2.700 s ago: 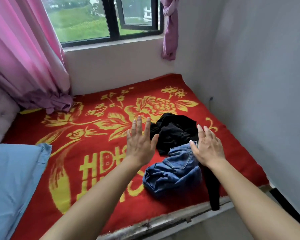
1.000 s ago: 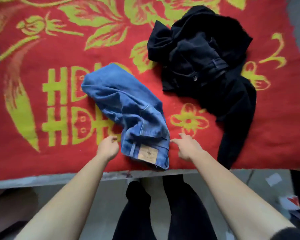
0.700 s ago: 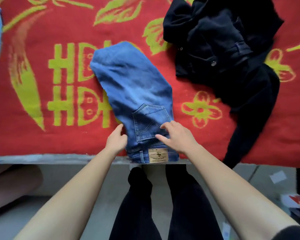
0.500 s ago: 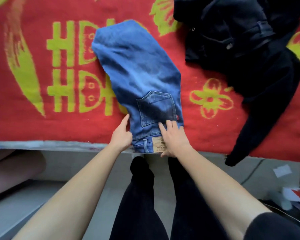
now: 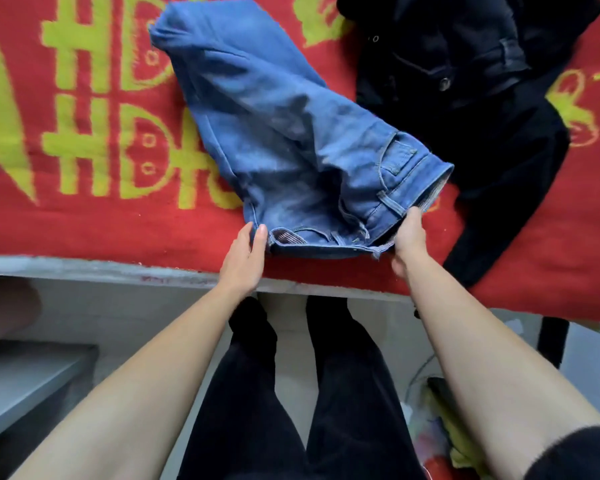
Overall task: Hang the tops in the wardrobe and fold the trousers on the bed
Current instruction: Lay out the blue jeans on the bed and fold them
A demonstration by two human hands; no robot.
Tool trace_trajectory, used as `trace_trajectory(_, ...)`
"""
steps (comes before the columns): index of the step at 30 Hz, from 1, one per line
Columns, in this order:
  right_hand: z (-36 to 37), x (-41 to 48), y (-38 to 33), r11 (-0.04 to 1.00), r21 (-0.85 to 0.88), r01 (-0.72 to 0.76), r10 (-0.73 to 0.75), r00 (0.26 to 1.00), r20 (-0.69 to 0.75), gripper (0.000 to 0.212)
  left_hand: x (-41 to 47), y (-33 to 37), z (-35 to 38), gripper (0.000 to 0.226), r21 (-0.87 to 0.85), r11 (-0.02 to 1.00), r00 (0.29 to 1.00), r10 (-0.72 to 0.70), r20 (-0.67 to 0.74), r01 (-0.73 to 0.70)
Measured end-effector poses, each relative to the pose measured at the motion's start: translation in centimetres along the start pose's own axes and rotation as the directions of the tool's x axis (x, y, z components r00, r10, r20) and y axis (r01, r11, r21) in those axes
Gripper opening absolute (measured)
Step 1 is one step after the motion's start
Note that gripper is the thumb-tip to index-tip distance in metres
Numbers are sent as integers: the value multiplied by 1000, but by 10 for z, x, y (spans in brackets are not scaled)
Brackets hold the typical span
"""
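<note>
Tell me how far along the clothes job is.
Done: nothing yet. In hand: the blue denim jeans lie unfolded on the red-and-yellow blanket, right hand gripping the waistband, left hand touching its other end. Left: folding them, then the heaped black clothes beside them.

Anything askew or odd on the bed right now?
Blue jeans lie diagonal to the bed edge, waistband twisted where the right hand grips it, left hand at the other corner. Black garment is a crumpled heap, one part hanging over the edge. No damage visible.
</note>
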State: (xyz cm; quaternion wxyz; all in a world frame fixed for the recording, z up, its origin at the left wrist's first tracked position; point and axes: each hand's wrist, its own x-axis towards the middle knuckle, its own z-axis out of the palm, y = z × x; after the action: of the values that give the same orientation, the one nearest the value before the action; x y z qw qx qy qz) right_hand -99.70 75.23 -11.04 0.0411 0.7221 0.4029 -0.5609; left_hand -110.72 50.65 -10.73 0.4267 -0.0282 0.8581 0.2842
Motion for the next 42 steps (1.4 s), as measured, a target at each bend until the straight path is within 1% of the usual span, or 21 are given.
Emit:
trace_trajectory(3,-5,15,21,942,-336,25,-10,999,45,61,-8,11,20,90,-64,998,1000,6,26,-5)
trace_trajectory(5,-7,1,25,839,-536,94,-118,993,-12,82,-16,14,29,110,216,963,986,166,-3,-161)
trace_trajectory(6,-8,-3,26,776,-607,170,-245,969,-41,94,-17,11,34,115,398,873,955,295,27,-281)
trace_trajectory(8,-14,-11,25,556,-728,402,-591,806,-6,106,-16,6,42,115,669,580,874,421,243,-466)
trace_trajectory(10,-20,-2,25,211,-800,562,-805,564,184,105,-10,2,48,106,787,332,849,298,436,-521)
trace_trajectory(11,-23,6,21,58,-806,589,-821,488,297,102,-8,0,50,100,816,265,854,241,460,-514)
trace_trajectory(12,-26,13,17,-75,-797,599,-785,457,418,99,-7,-2,52,90,837,225,862,222,455,-500)
trace_trajectory(14,-30,25,5,-269,-758,594,-654,466,597,81,-8,-2,54,62,862,215,878,258,404,-460)
trace_trajectory(16,-31,30,-6,-361,-720,593,-554,484,677,56,-9,5,55,37,855,297,894,286,344,-424)
trace_trajectory(18,-31,32,-17,-360,-694,623,-531,475,702,44,-9,15,51,27,817,420,905,331,267,-395)
trace_trajectory(21,-26,13,-32,-290,-635,716,-529,433,730,46,-4,30,26,18,739,607,929,365,68,-292)
trace_trajectory(24,-20,-15,-40,-170,-554,815,-559,384,735,30,-3,39,-21,15,719,669,928,361,-93,-188)
trace_trajectory(26,-22,-46,-44,-213,-480,851,-568,292,770,59,-8,49,-65,16,727,679,915,352,-197,-104)
trace_trajectory(28,-22,-77,-50,-315,-446,838,-516,243,821,89,-17,65,-112,19,706,708,890,344,-301,-35)
trace_trajectory(30,-16,-104,-61,-411,-470,782,-475,256,842,100,-30,89,-158,19,693,721,857,369,-360,-19)
trace_trajectory(31,-11,-118,-70,-443,-505,740,-504,261,824,95,-39,104,-179,18,694,719,838,397,-374,-31)
trace_trajectory(34,0,-175,-121,-448,-661,602,-666,269,696,52,-72,155,-240,20,692,718,753,497,-431,-77)
trace_trajectory(36,-6,-220,-170,-355,-738,574,-767,273,581,32,-99,189,-281,17,660,741,694,540,-477,-123)
trace_trajectory(38,-20,-270,-220,-239,-752,614,-843,253,475,29,-131,218,-323,13,646,736,624,604,-495,-201)
trace_trajectory(40,-36,-327,-262,-195,-739,644,-896,189,401,26,-170,243,-365,24,648,707,518,682,-516,-285)
trace_trajectory(42,-53,-387,-298,-203,-730,653,-950,50,309,24,-211,267,-404,46,667,651,377,757,-533,-363)
